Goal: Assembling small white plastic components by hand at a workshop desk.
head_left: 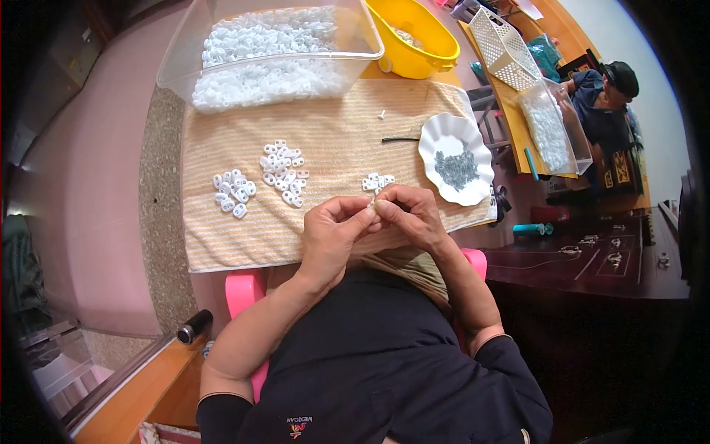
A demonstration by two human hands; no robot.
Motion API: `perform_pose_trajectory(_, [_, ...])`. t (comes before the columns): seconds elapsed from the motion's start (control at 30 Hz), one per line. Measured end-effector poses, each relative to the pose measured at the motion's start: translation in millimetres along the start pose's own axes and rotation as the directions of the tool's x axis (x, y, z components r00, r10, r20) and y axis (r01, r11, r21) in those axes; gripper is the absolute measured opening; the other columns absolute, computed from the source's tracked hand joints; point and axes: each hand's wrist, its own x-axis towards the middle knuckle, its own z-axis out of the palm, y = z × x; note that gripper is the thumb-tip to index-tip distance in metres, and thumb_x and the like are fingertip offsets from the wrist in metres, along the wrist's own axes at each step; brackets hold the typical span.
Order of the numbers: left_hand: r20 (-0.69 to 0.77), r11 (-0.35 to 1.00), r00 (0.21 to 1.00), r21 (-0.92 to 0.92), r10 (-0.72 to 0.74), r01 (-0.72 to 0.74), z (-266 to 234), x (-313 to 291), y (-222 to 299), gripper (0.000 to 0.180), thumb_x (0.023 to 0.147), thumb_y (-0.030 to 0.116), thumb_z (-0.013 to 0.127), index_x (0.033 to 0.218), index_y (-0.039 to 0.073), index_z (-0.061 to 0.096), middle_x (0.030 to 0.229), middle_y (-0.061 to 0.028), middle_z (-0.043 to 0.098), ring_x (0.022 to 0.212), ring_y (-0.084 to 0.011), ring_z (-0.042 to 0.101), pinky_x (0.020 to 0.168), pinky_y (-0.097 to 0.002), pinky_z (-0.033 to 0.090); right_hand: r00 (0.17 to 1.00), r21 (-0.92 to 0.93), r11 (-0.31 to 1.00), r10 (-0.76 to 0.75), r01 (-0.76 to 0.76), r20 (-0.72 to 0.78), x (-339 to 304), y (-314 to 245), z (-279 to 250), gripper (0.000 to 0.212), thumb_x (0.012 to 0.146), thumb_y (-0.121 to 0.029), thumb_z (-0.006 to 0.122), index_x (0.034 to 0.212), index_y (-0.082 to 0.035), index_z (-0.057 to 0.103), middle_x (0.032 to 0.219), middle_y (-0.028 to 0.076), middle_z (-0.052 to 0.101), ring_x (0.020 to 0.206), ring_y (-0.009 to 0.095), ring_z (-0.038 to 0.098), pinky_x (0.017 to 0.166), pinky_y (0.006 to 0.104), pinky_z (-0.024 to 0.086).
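My left hand (330,235) and my right hand (416,216) meet over the front part of a striped towel (333,122), thumbs and fingers pinched together. Between the fingertips shows a bit of a small white plastic piece (373,202), mostly hidden. Just beyond them lies a small cluster of white plastic pieces (378,182). Farther left are two loose piles of white pieces with holes, one nearer the middle (279,164) and one at the left (234,192). To the right, a white scalloped plate (436,133) holds many tiny grey translucent bits.
A clear bin (270,65) full of white pieces stands at the back left, beside a yellow tub (421,65). A thin black rod (400,139) touches the plate's left side. At another table on the right, a person (606,103) sits by a clear bin (580,148).
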Motion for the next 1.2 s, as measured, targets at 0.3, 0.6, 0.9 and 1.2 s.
perform_pose_trajectory(0.3, [0.032, 0.998, 0.999, -0.066, -0.018, 0.021, 0, 1, 7, 0.017, 0.086, -0.001, 0.063, 0.103, -0.004, 0.060, 0.089, -0.0107, 0.066, 0.079, -0.0165, 0.066, 0.075, -0.0279, 0.057, 0.999, 0.004, 0.999, -0.034, 0.034, 0.015, 1, -3, -10, 0.013, 0.092, -0.009, 0.060, 0.096, 0.003, 0.064, 0.079, 0.003, 0.064, 0.071, 0.007, 0.059, 0.063, 0.0210, 0.049])
perform_pose_trajectory(0.6, [-0.042, 0.989, 0.999, -0.148, -0.015, 0.008, -4, 5, 16, 0.016, 0.087, -0.001, 0.063, 0.103, -0.003, 0.061, 0.088, -0.0098, 0.066, 0.079, -0.0160, 0.066, 0.075, -0.0274, 0.058, 0.976, -0.202, 0.975, -0.126, 0.089, -0.177, 5, 0, -37, 0.012, 0.089, -0.002, 0.063, 0.098, 0.006, 0.064, 0.086, 0.005, 0.062, 0.068, 0.008, 0.059, 0.059, 0.0204, 0.050])
perform_pose_trajectory(0.9, [0.000, 0.982, 0.999, -0.184, -0.045, 0.044, -2, 2, 10, 0.015, 0.086, -0.001, 0.064, 0.101, -0.002, 0.061, 0.088, -0.0099, 0.066, 0.079, -0.0172, 0.066, 0.075, -0.0289, 0.057, 0.972, -0.462, 0.883, -0.175, 0.086, -0.154, 9, -3, -33, 0.010, 0.085, 0.000, 0.066, 0.095, 0.001, 0.066, 0.079, 0.000, 0.061, 0.065, 0.005, 0.054, 0.058, 0.0202, 0.044])
perform_pose_trajectory(1.2, [0.203, 0.977, 0.976, -0.177, -0.085, 0.122, 11, -19, 20, 0.015, 0.087, 0.002, 0.065, 0.101, -0.003, 0.062, 0.087, -0.0088, 0.066, 0.080, -0.0144, 0.066, 0.076, -0.0274, 0.057, 0.974, -0.526, 0.822, -0.217, 0.220, 0.069, 28, -24, -10, 0.015, 0.080, 0.001, 0.067, 0.095, 0.001, 0.064, 0.084, 0.007, 0.062, 0.069, 0.013, 0.057, 0.059, 0.0249, 0.045])
